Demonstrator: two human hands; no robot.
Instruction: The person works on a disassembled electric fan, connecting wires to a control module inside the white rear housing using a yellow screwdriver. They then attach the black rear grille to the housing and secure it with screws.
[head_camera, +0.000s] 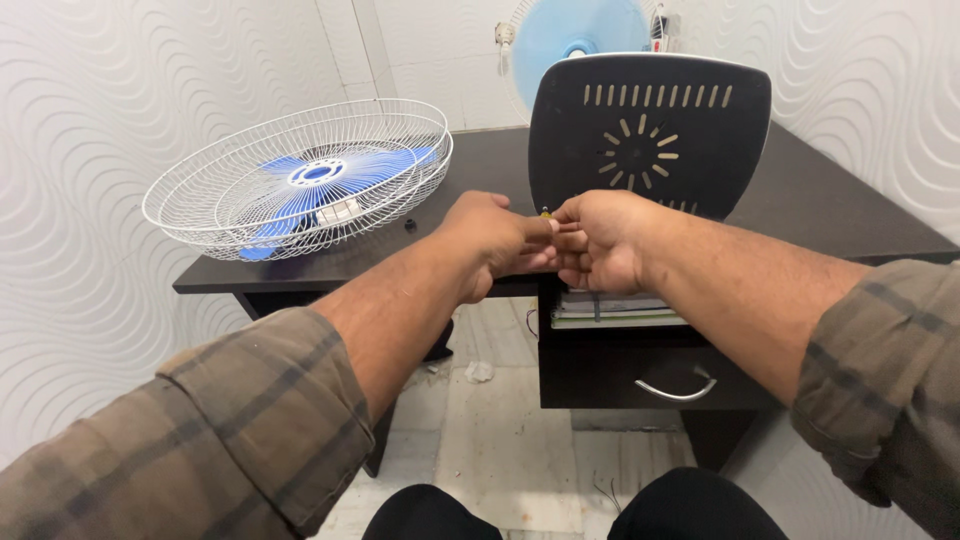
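Both hands are meeting at the centre of the view, above the front edge of the dark surface (820, 215). The left hand (492, 240) is lying closed, its fingers curled and its fingertips pressing against those of the right hand (598, 242), which is likewise closed in a pinch. Between them, a small yellowish item (545, 213) is showing just above the touching fingertips; it is too small to identify, and which hand is actually gripping it cannot be told.

At 12 o'clock from the hands, a black slotted panel (650, 135) is standing upright on the surface, just behind them. At 10 o'clock, a white wire fan guard (300, 180) is lying tilted on the surface with a blue fan blade (330, 180) sitting inside it. At 12 o'clock beyond the panel, a blue fan (575, 35) is showing against the wall. At 5 o'clock, below the surface, a drawer with a curved metal handle (678, 390) is sitting beneath a stack of papers (610, 310).
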